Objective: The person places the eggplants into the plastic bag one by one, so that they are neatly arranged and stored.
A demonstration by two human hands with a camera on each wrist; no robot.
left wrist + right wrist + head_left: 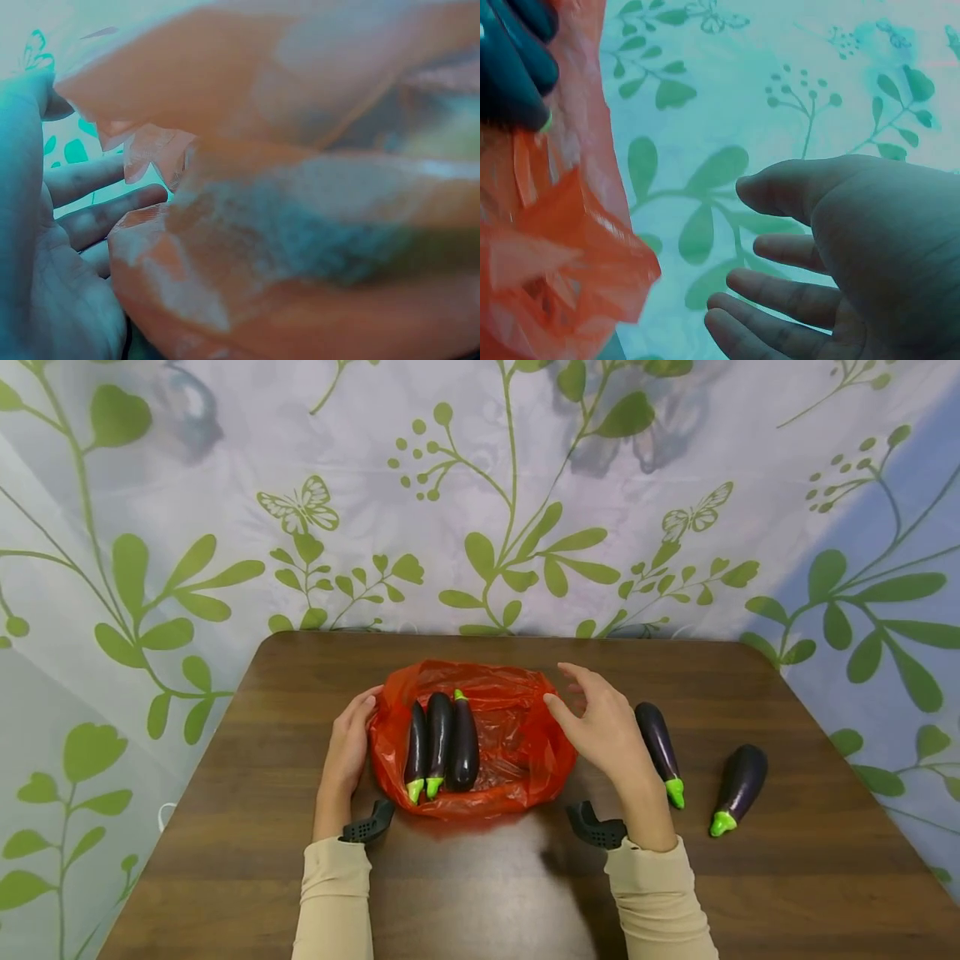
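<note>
Supporting everything: wood-grain table [225, 860]. Red plastic bag [510, 735] sits on it, mouth up and wide. Risk, my read: thin film could sag inward if side support drops, narrowing the mouth; a sleeve bump could roll the loose pieces. Left hand [349, 739]: at bag's left side, fingers extended along the film, no grip visible. Right hand [600, 718]: thumb and fingers spread, holding nothing, just beside the right rim. Three eggplants [440, 743] lie inside, nearer the left hand. Inner loose eggplant [658, 743] is just right of the right hand, outer loose eggplant [738, 789] farther right.
</note>
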